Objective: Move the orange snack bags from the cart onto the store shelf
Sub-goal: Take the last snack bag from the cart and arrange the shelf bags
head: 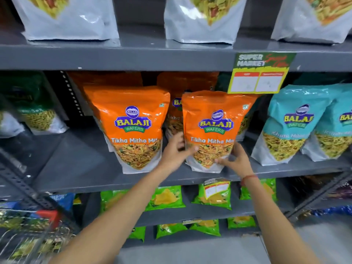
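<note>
arms: bare, no sleeves | right wrist: thin red thread band (pixel 251 177) | hands: ungloved

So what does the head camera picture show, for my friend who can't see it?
Two bare hands, left hand and right hand, steady an orange snack bag standing on a grey store shelf. A second orange bag stands beside it, with teal bags to the right.

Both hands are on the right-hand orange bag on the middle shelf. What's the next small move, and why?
Probably let go and turn to the cart. The orange bag stands upright on the shelf, with the left hand and right hand only steadying its base.
</note>
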The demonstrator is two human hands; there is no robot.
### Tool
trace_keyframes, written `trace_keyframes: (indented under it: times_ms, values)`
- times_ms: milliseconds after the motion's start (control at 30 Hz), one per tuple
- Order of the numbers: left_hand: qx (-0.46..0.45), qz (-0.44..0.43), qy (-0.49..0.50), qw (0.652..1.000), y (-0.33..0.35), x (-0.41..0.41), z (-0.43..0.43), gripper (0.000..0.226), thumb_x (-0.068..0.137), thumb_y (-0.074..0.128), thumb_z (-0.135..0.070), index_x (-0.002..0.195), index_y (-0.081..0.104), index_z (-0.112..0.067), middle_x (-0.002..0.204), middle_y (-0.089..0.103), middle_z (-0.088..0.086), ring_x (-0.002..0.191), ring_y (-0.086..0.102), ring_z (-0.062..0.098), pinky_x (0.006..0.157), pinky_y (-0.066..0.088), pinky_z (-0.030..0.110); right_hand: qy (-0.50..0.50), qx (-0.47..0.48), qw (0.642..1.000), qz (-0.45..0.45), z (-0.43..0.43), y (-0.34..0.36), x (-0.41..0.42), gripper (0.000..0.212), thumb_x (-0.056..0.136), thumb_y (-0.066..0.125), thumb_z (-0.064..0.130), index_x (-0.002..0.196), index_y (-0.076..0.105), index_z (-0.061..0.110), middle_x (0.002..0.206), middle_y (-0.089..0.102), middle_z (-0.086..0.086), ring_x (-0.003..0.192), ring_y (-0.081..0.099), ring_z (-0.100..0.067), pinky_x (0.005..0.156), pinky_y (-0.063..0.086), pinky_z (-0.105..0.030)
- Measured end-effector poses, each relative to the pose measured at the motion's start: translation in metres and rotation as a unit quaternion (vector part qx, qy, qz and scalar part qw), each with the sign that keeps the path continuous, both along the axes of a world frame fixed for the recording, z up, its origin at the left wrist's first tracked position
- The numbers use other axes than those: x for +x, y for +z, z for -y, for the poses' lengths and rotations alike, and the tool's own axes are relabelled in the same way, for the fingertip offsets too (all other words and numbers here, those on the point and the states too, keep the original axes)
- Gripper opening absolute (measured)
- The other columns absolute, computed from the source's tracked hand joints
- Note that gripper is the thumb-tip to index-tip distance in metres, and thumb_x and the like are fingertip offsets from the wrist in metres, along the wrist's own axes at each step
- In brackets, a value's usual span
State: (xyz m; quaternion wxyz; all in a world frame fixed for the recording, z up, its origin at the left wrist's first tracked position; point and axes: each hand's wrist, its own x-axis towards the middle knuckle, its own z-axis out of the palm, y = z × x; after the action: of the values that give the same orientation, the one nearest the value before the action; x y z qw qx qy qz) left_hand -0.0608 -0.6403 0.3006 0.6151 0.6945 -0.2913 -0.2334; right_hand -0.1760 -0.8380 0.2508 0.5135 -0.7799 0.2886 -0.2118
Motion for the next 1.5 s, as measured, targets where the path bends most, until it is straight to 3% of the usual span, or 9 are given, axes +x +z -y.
trace_keyframes:
  times_ms: [167, 300, 500, 700, 833, 967, 1133, 1400, 1500]
  values:
    - [-0.102, -0.07, 0.058, 0.991, -0.041, -0.019, -0.122, 0.05, 0.066, 0.068, -0.055, 0.097, 0.069, -0.015, 0.072, 0.075, 0.009, 0.065, 0.07, 0.021, 0.061, 0.053, 0.022, -0.167, -0.172, 0.967, 0.08, -0.091, -0.015, -0.04, 0.034, 0.074, 0.064, 0.043, 0.103, 0.059, 0.025, 0.099, 0.063, -0.004, 0.088, 0.06, -0.02, 0.074, 0.052, -0.037]
    - [-0.104, -0.022, 0.254, 0.961, -0.061, 0.039, -0.191, 0.029, 0.085, 0.058, -0.038, 0.081, 0.069, -0.011, 0.063, 0.073, 0.004, 0.055, 0.066, 0.016, 0.055, 0.051, 0.021, -0.026, -0.183, 0.978, 0.1, -0.199, -0.04, -0.007, 0.011, 0.081, 0.058, 0.041, 0.092, 0.056, 0.041, 0.089, 0.062, 0.02, 0.078, 0.058, -0.005, 0.069, 0.05, -0.025]
    - [-0.032, 0.052, 0.264, 0.963, -0.078, 0.146, -0.226, 0.024, 0.089, 0.056, -0.019, 0.112, 0.061, -0.018, 0.104, 0.069, -0.012, 0.1, 0.063, 0.007, 0.079, 0.049, 0.01, 0.232, -0.196, 0.953, 0.002, -0.317, -0.033, 0.109, 0.049, 0.086, 0.031, 0.039, 0.129, 0.049, 0.021, 0.133, 0.049, 0.0, 0.126, 0.044, -0.012, 0.107, 0.03, -0.017]
    - [0.058, 0.097, 0.195, 0.974, -0.083, 0.219, -0.204, 0.037, 0.09, 0.054, -0.012, 0.125, 0.052, -0.003, 0.123, 0.061, 0.009, 0.113, 0.054, 0.015, 0.094, 0.042, 0.02, 0.144, -0.288, 0.943, -0.089, -0.346, -0.045, 0.204, 0.054, 0.082, 0.047, 0.007, 0.133, 0.039, -0.007, 0.14, 0.042, -0.028, 0.131, 0.043, -0.036, 0.109, 0.024, -0.04]
    - [0.058, 0.091, 0.143, 0.984, -0.086, 0.24, -0.192, 0.025, 0.087, 0.057, -0.007, 0.111, 0.062, -0.001, 0.108, 0.065, 0.004, 0.093, 0.062, 0.0, 0.088, 0.047, 0.026, 0.13, -0.241, 0.954, -0.119, -0.348, -0.05, 0.221, 0.06, 0.093, 0.035, 0.007, 0.145, 0.006, 0.001, 0.157, 0.003, -0.018, 0.147, 0.004, -0.027, 0.11, -0.005, -0.022]
    - [0.039, 0.09, 0.148, 0.984, -0.089, 0.249, -0.184, 0.01, 0.086, 0.057, -0.002, 0.092, 0.064, 0.003, 0.09, 0.065, 0.009, 0.068, 0.058, -0.015, 0.068, 0.044, 0.006, 0.08, -0.216, 0.968, -0.098, -0.355, -0.047, 0.224, 0.057, 0.097, 0.031, 0.014, 0.146, 0.004, 0.005, 0.158, 0.006, -0.011, 0.146, 0.009, -0.021, 0.109, 0.003, -0.015]
    - [0.069, 0.086, 0.155, 0.982, -0.096, 0.252, -0.195, 0.01, 0.089, 0.052, -0.008, 0.093, 0.058, -0.001, 0.09, 0.065, 0.012, 0.083, 0.059, 0.019, 0.077, 0.045, 0.031, 0.065, -0.216, 0.971, -0.078, -0.359, -0.044, 0.224, 0.054, 0.097, 0.032, 0.017, 0.146, 0.012, 0.007, 0.157, 0.014, -0.009, 0.145, 0.017, -0.021, 0.112, 0.012, -0.016]
    - [0.075, 0.098, 0.2, 0.972, -0.104, 0.261, -0.228, 0.016, 0.09, 0.053, -0.015, 0.096, 0.057, -0.001, 0.094, 0.068, 0.02, 0.083, 0.063, 0.029, 0.076, 0.051, 0.044, 0.056, -0.247, 0.966, -0.046, -0.393, -0.046, 0.239, 0.046, 0.094, 0.036, 0.014, 0.138, 0.033, 0.0, 0.146, 0.039, -0.02, 0.133, 0.043, -0.028, 0.106, 0.039, -0.031]
    - [0.083, 0.074, 0.187, 0.976, -0.1, 0.261, -0.233, 0.015, 0.09, 0.054, -0.016, 0.099, 0.058, -0.005, 0.097, 0.069, 0.015, 0.089, 0.064, 0.028, 0.082, 0.054, 0.049, 0.097, -0.194, 0.975, -0.057, -0.393, -0.04, 0.235, 0.047, 0.098, 0.033, 0.017, 0.143, 0.025, 0.003, 0.152, 0.028, -0.014, 0.141, 0.028, -0.022, 0.113, 0.023, -0.023]
